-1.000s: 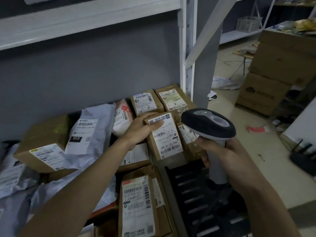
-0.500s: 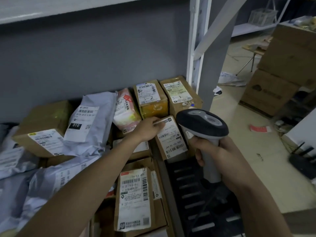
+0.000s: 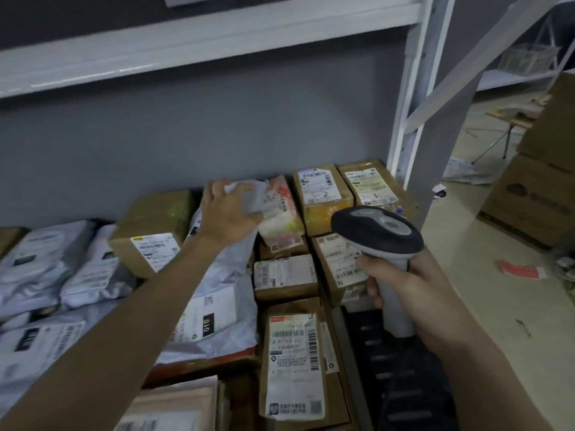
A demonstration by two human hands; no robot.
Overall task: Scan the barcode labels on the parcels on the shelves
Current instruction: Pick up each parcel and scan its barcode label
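Observation:
Several labelled parcels crowd the shelf. My left hand (image 3: 231, 209) grips the top edge of a grey poly-bag parcel (image 3: 217, 309) marked 010, which lies over other parcels with its label facing up. My right hand (image 3: 401, 283) grips the handle of a barcode scanner (image 3: 376, 231), its dark head above a small brown box (image 3: 337, 265) lying flat near the shelf's right end. Behind stand a pink-and-yellow packet (image 3: 280, 213) and two brown boxes (image 3: 322, 194), (image 3: 371, 181) marked with handwritten numbers. A long labelled box (image 3: 294, 362) lies in front.
More grey bags (image 3: 40, 265) and a brown box (image 3: 152, 231) lie to the left. A white shelf board (image 3: 186, 45) runs overhead, with a white upright post (image 3: 410, 98) at right. Large cartons (image 3: 532, 194) stand on the floor to the right, with a black slatted surface (image 3: 392, 377) below the scanner.
My left hand let go of the small brown box, which now lies flat, and moved up-left to grasp the grey poly bag. The scanner stayed nearly in place. The camera tilted up.

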